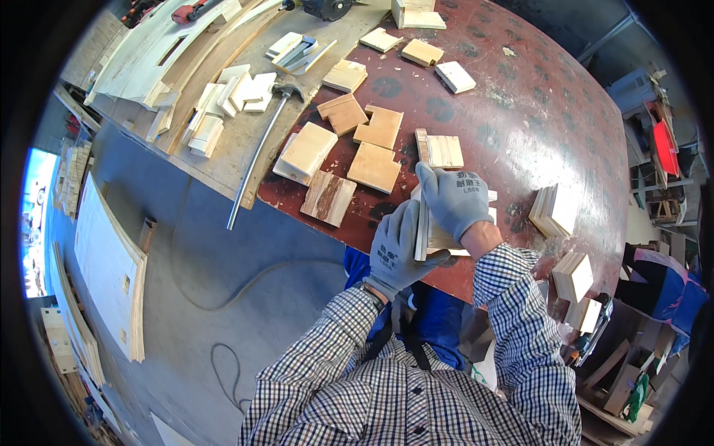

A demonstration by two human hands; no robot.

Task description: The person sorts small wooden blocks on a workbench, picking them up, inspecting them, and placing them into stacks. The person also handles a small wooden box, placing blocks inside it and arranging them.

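Both hands wear grey gloves and are at a small stack of pale wooden boards [422, 232] by the near edge of the dark red table. My left hand [396, 251] grips the stack's left side, its thumb along the near end. Over the top and far part of the stack, my right hand [455, 199] is closed, fingers curled; its fingertips are partly hidden. Just beyond the right hand lie a pale block [445, 151] and a narrow brown strip [422, 146]. To the left are a streaked wooden block [328, 198] and notched tan blocks [374, 167].
A hammer [285, 91] with a long metal handle lies at the table's left edge. Stacked blocks [554, 210] stand on the right, others [572, 276] nearer me. Long boards [160, 56] cover the far-left bench. A cable [245, 286] runs across the floor.
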